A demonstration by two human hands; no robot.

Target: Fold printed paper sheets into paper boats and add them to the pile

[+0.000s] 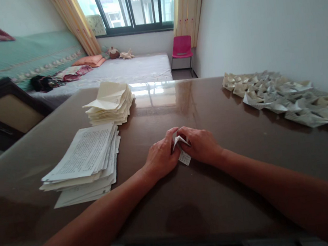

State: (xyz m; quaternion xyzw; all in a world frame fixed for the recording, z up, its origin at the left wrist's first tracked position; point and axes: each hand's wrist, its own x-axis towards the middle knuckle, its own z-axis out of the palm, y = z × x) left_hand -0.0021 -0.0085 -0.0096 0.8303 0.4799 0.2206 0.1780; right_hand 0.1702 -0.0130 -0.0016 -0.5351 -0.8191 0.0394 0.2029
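Note:
A small piece of folded printed paper (185, 158) is between my two hands at the middle of the table. My left hand (162, 154) grips its left side, with thumb and fingers pressed round it. On the right side my right hand (201, 144) pinches the same paper, fingers curled over the top. A peaked fold shows between the thumbs, and a flat printed flap points toward me. The fingers cover much of the paper, so its full shape is hidden.
On the brown glossy table (221, 203), a stack of printed sheets (81, 155) lies left, with a pile of cream paper (110, 103) behind it. Several folded paper shapes (286, 94) stand in rows at the right. Beyond are a bed (148, 67) and a pink chair (182, 47).

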